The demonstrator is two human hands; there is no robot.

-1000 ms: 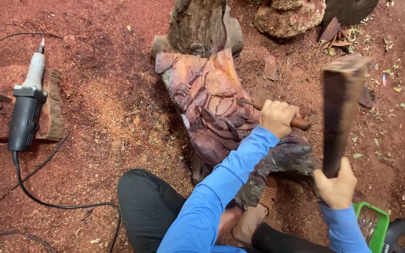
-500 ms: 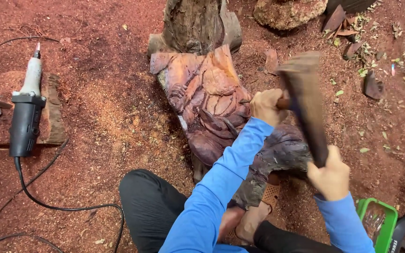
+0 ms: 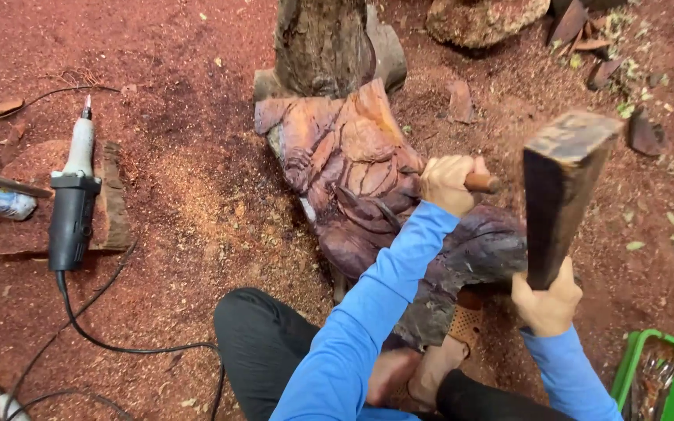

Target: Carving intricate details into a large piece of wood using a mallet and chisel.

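A reddish-brown wood carving (image 3: 356, 168) lies on the red ground in front of my knees, leaning against a dark stump (image 3: 323, 43). My left hand (image 3: 448, 183) is closed around a chisel with a wooden handle (image 3: 482, 183), its blade against the carving's right side. My right hand (image 3: 546, 302) grips the lower end of a dark wooden block mallet (image 3: 559, 187), held upright to the right of the chisel handle and apart from it. Both arms wear blue sleeves.
A corded die grinder (image 3: 72, 199) lies on a flat wood slab (image 3: 115, 206) at the left, its black cable (image 3: 103, 335) trailing toward me. A green tray (image 3: 630, 366) of tools stands at the lower right. Rocks and wood scraps lie at the top right.
The mallet swung down onto the chisel handle half a second ago and has since risen back upright to the right. My left hand has stayed on the chisel.
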